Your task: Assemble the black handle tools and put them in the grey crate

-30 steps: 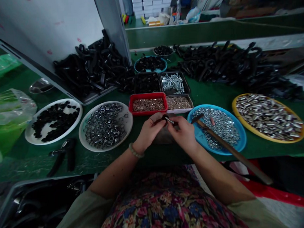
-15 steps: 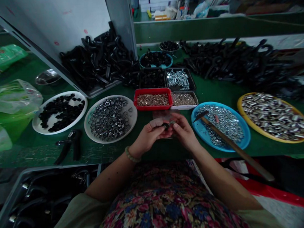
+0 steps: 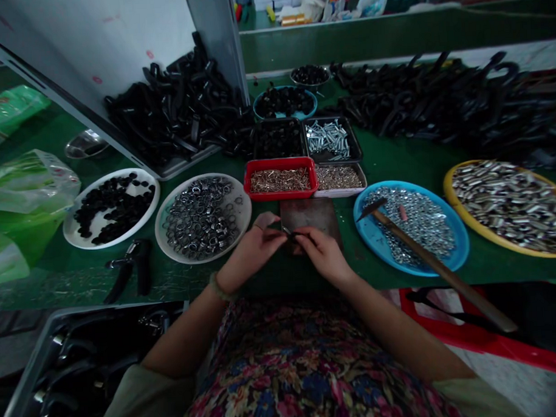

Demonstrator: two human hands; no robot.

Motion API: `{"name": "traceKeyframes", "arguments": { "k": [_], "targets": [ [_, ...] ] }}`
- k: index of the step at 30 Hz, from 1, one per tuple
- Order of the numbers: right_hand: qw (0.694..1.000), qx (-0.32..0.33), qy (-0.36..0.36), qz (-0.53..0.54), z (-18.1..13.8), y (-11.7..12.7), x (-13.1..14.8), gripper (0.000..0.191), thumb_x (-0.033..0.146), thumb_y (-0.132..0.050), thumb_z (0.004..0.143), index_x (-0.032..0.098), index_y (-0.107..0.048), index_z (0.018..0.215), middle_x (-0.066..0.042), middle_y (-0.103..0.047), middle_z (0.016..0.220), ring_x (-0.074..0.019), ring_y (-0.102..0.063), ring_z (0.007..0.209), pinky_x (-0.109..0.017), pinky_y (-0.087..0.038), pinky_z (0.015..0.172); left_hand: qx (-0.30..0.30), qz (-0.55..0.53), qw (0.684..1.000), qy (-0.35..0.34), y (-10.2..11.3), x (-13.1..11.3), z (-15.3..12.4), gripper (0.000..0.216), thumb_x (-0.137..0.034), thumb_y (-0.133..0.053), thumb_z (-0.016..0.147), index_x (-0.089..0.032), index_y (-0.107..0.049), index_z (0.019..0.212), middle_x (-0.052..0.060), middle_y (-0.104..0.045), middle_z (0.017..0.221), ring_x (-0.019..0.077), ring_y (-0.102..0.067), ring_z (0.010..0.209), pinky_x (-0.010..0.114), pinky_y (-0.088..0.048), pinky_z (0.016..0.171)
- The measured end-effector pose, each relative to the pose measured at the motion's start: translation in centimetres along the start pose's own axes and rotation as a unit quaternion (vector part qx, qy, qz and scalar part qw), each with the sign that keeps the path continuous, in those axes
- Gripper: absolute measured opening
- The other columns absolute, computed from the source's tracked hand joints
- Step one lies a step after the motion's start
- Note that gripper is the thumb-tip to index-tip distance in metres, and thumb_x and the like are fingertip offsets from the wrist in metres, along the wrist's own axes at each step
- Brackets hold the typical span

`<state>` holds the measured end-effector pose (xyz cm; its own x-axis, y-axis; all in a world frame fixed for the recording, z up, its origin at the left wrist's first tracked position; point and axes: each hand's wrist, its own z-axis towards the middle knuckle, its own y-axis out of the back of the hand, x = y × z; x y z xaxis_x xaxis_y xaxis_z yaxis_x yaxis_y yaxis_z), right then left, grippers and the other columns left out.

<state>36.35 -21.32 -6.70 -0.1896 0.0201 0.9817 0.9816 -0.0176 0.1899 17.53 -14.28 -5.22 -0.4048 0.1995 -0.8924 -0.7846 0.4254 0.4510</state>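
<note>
Holding between both hands: one small dark part (image 3: 292, 236), raised just above the near edge of the green table (image 3: 386, 168), in front of a dark metal plate (image 3: 311, 213).

Orientation: the long axis runs roughly left-right across the view, from one set of fingertips to the other. A light metallic glint shows at its left end, toward the left hand. It is too small and dim to tell its shape more closely, or which end is the head.

Grip, left hand (image 3: 251, 249): thumb and forefinger are pinched together on the left end of the part, and the other fingers are curled in. A bead bracelet is on that wrist.

Grip, right hand (image 3: 324, 255): the fingertips are closed on the right end of the part, knuckles up. No gap is visible between fingers and part on either side.

Surroundings:
- The red tray (image 3: 247, 184) of small brass-coloured pieces lies just beyond the metal plate.
- The white plate (image 3: 239, 207) of metal rings sits near the left hand.
- The blue plate (image 3: 363, 239) of nuts sits right of the right hand.
- A hammer (image 3: 437, 270) lies with its head on the blue plate, its handle slanting toward the lower right.
</note>
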Motion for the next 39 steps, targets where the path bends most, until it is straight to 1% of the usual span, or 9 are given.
{"name": "traceKeyframes", "arguments": {
  "k": [5, 10, 14, 17, 20, 25, 31, 35, 39],
  "targets": [
    [0.984, -0.002, -0.022, 0.178, 0.8, -0.4, -0.6, 0.031, 0.045, -0.065, 0.082, 0.021, -0.055, 0.1, 0.001, -0.067, 0.076, -0.0136, -0.068, 0.066, -0.028, -0.055, 0.066, -0.093, 0.32, 0.943, 0.014, 7.2, 4.2, 5.0, 0.022, -0.019, -0.05, 0.087, -0.013, -0.066, 0.101, 0.014, -0.062, 0.117, 0.0276, -0.052, 0.118, 0.044, -0.034, 0.11],
    [0.985, 0.018, 0.043, 0.167, -0.3, 0.5, -0.8, 0.018, 0.036, -0.059, 0.088, 0.023, -0.054, 0.099, -0.001, -0.068, 0.09, -0.0143, -0.07, 0.079, -0.028, -0.056, 0.073, -0.05, 0.344, 0.937, 0.031, 8.6, 3.5, 6.2, 0.014, -0.02, -0.057, 0.08, -0.015, -0.066, 0.088, 0.012, -0.067, 0.105, 0.0291, -0.058, 0.109, 0.044, -0.04, 0.105],
    [0.979, 0.084, 0.176, -0.053, -1.8, 1.9, -0.7, 0.019, 0.024, -0.047, 0.095, 0.022, -0.059, 0.109, -0.005, -0.069, 0.102, -0.0162, -0.068, 0.095, -0.032, -0.054, 0.087, -0.059, 0.178, 0.981, 0.043, 5.1, 0.3, 3.5, 0.019, -0.036, -0.057, 0.082, -0.021, -0.062, 0.093, 0.005, -0.07, 0.094, 0.0251, -0.067, 0.089, 0.041, -0.052, 0.087],
    [0.955, 0.092, 0.23, -0.161, -2.7, 3.1, -0.7, 0.03, 0.021, -0.043, 0.096, 0.02, -0.057, 0.123, -0.008, -0.067, 0.117, -0.0168, -0.065, 0.106, -0.032, -0.052, 0.093, 0.024, -0.049, 0.996, 0.067, 0.7, -2.1, 1.9, 0.036, -0.036, -0.068, 0.073, -0.023, -0.053, 0.104, 0.001, -0.071, 0.088, 0.0216, -0.069, 0.084, 0.035, -0.056, 0.079],
    [0.95, 0.026, 0.241, -0.195, -3.8, 5.0, -0.9, 0.038, 0.019, -0.041, 0.096, 0.02, -0.051, 0.133, -0.009, -0.064, 0.124, -0.0176, -0.063, 0.11, -0.034, -0.053, 0.094, 0.125, -0.107, 0.985, 0.053, -3.8, -4.4, 2.1, 0.05, -0.028, -0.071, 0.073, -0.023, -0.046, 0.116, 0.0, -0.07, 0.084, 0.0199, -0.07, 0.082, 0.033, -0.056, 0.077],
    [0.955, -0.182, 0.184, -0.144, -7.2, 10.9, -2.1, 0.028, 0.019, -0.047, 0.093, 0.026, -0.062, 0.116, -0.005, -0.071, 0.106, -0.0187, -0.068, 0.099, -0.037, -0.055, 0.089, 0.192, 0.019, 0.97, -0.147, -11.7, -7.6, 6.1, 0.031, -0.026, -0.054, 0.091, -0.019, -0.048, 0.121, 0.006, -0.07, 0.099, 0.0191, -0.068, 0.093, 0.031, -0.054, 0.083],
    [0.918, -0.378, 0.083, 0.084, -10.0, 17.0, -5.0, 0.022, 0.031, -0.062, 0.086, 0.026, -0.059, 0.108, -0.002, -0.071, 0.095, -0.0162, -0.071, 0.079, -0.037, -0.058, 0.082, 0.236, 0.317, 0.843, -0.365, -21.6, -9.5, 9.1, 0.027, -0.013, -0.042, 0.095, -0.015, -0.055, 0.119, 0.011, -0.068, 0.093, 0.023, -0.066, 0.091, 0.033, -0.052, 0.076],
    [0.911, -0.391, 0.055, 0.117, -10.1, 18.3, -6.0, 0.025, 0.035, -0.067, 0.082, 0.025, -0.059, 0.103, -0.001, -0.071, 0.091, -0.0162, -0.07, 0.076, -0.038, -0.058, 0.082, 0.232, 0.337, 0.827, -0.385, -23.2, -9.5, 9.0, 0.031, -0.011, -0.038, 0.094, -0.012, -0.054, 0.12, 0.013, -0.067, 0.091, 0.0227, -0.065, 0.087, 0.033, -0.051, 0.074],
    [0.922, -0.369, 0.062, 0.099, -10.3, 17.4, -5.4, 0.023, 0.033, -0.066, 0.083, 0.025, -0.058, 0.103, -0.002, -0.071, 0.092, -0.0165, -0.07, 0.077, -0.036, -0.057, 0.08, 0.227, 0.235, 0.887, -0.326, -21.6, -8.9, 9.2, 0.028, -0.014, -0.05, 0.089, -0.017, -0.06, 0.115, 0.01, -0.067, 0.092, 0.0223, -0.064, 0.091, 0.035, -0.05, 0.083]
  ]
}}
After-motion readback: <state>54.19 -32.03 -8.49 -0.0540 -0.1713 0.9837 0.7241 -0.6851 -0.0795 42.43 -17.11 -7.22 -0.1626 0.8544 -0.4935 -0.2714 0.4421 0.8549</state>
